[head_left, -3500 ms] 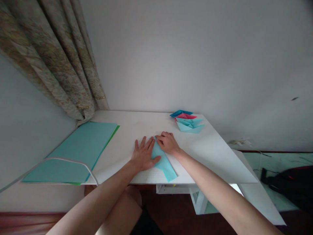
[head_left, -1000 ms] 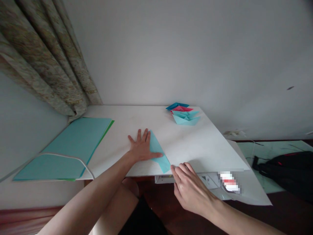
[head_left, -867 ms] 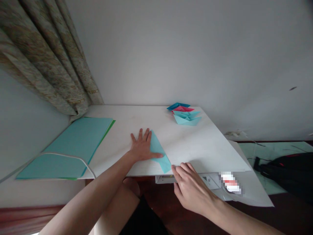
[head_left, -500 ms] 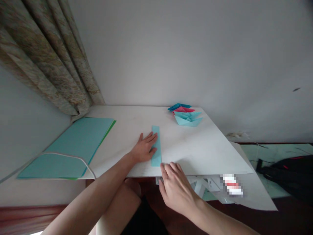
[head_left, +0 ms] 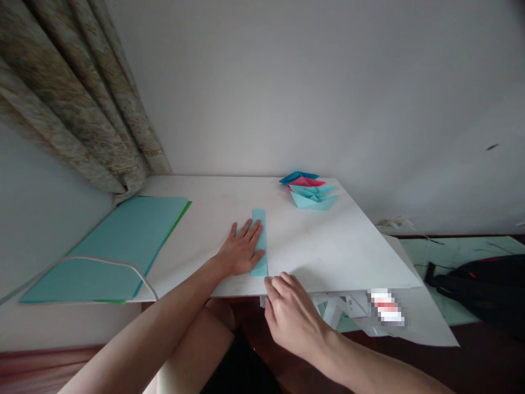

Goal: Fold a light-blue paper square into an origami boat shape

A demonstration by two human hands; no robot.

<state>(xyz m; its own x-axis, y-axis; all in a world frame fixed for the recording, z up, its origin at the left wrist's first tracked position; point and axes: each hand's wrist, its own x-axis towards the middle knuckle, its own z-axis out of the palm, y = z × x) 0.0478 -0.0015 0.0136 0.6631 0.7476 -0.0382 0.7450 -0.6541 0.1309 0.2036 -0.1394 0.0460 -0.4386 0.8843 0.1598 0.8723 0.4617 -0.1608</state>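
Note:
A narrow folded strip of light blue paper (head_left: 258,268) lies flat on the white table (head_left: 197,235), its long side pointing away from me. My left hand (head_left: 241,249) rests palm down on it with fingers spread, covering part of its left side. Just below the strip's near right corner is my right hand (head_left: 291,312), fingers curled in; nothing shows between them. Whether its index fingertip touches the paper I cannot tell. Farther back on the right stand folded paper boats: a light blue boat (head_left: 314,201), a pink boat (head_left: 307,181) and a dark blue boat (head_left: 298,176).
Large sheets of light blue paper (head_left: 123,230) with green edges beneath lie at the table's left, a white cable (head_left: 102,258) crossing them. A patterned curtain (head_left: 82,98) hangs at the left. On the right, a black bag (head_left: 484,287) sits beyond the table.
The fingers of my left hand have spread slightly wider on the strip. My right fingertips now sit a little below the strip's near corner. The view has shifted slightly.

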